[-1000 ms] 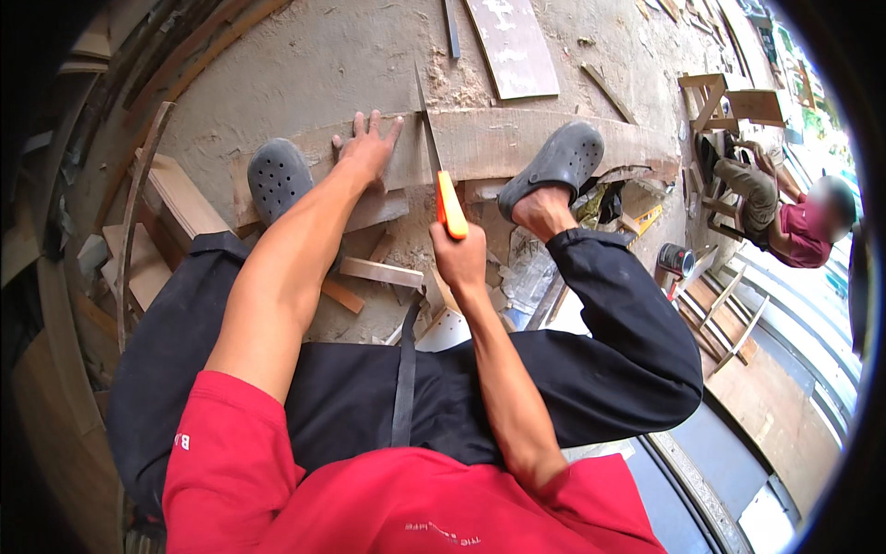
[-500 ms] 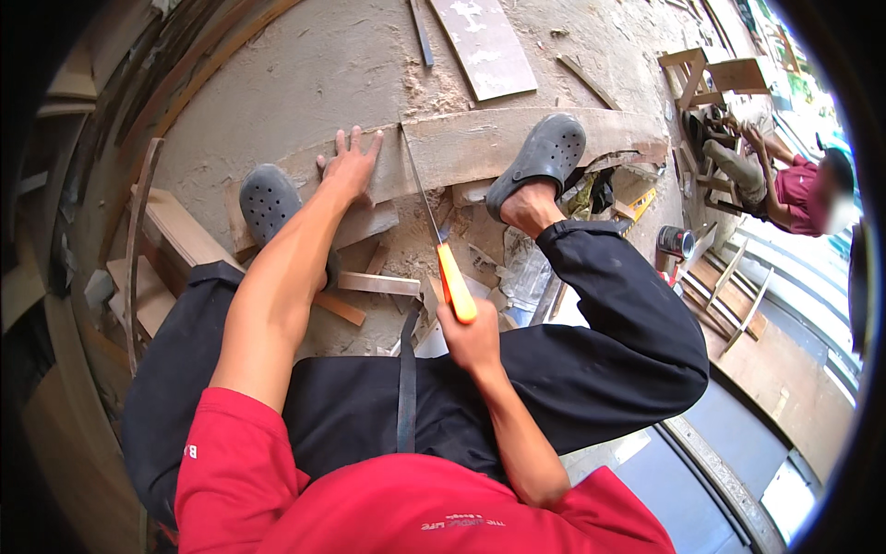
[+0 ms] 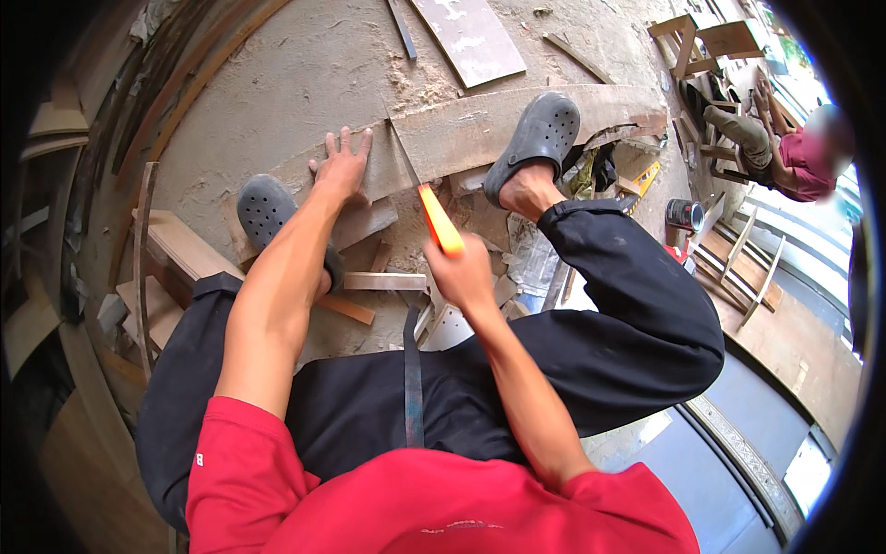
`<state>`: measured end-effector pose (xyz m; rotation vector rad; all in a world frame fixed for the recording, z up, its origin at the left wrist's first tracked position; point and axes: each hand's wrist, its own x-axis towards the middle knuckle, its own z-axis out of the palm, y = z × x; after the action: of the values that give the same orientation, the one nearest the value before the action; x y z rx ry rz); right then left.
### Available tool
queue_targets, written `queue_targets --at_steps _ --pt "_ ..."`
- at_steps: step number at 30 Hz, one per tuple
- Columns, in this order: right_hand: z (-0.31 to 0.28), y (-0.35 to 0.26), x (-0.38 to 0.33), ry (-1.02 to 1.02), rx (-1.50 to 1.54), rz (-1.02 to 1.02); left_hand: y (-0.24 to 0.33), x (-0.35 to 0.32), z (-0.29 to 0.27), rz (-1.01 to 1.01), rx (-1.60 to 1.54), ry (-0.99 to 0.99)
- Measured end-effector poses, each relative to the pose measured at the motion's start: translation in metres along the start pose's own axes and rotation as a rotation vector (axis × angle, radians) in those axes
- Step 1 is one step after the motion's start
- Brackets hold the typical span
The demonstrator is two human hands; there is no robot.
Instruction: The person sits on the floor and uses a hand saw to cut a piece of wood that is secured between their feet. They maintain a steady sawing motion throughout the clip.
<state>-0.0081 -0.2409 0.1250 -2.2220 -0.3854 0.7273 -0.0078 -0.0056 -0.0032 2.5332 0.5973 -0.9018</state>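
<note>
A long wooden plank (image 3: 452, 125) lies across the floor ahead of me, raised on wood offcuts. My right hand (image 3: 461, 270) is wrapped around the yellow-orange handle of a handsaw (image 3: 437, 220). The saw's thin blade crosses the plank at its near edge, just right of my left hand. My left hand (image 3: 341, 166) presses flat on the plank with its fingers spread. Grey clogs are on both my feet: the right clog (image 3: 544, 138) rests on the plank, and the left clog (image 3: 266, 209) is beside its left end.
Wood offcuts (image 3: 378, 281) and scraps lie between my legs. A pale board (image 3: 471, 42) is on the floor beyond the plank. To the right are a paint can (image 3: 683, 214), a wooden frame (image 3: 752, 282) and another person (image 3: 798, 162) seated. Curved wooden strips (image 3: 148, 258) stand at left.
My right hand has pushed the saw forward, away from my body, so more of the blade has passed over the plank. The left hand stays on the plank.
</note>
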Motion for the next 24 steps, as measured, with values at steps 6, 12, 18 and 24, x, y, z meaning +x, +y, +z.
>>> queue_targets --at_steps 6,12,18,24 --pt "-0.011 -0.005 -0.044 -0.007 0.082 -0.034 -0.005 0.001 0.0 -0.019 -0.019 0.013" --pt "0.021 0.002 0.018 0.074 0.06 -0.02 0.005 0.0 0.002 0.01 -0.035 0.009" --pt "-0.016 0.001 -0.064 -0.043 0.159 0.085 -0.002 -0.005 -0.001 -0.03 -0.057 -0.015" --pt "0.029 -0.001 0.025 0.049 0.074 0.036 -0.001 0.0 -0.003 -0.014 -0.058 -0.005"
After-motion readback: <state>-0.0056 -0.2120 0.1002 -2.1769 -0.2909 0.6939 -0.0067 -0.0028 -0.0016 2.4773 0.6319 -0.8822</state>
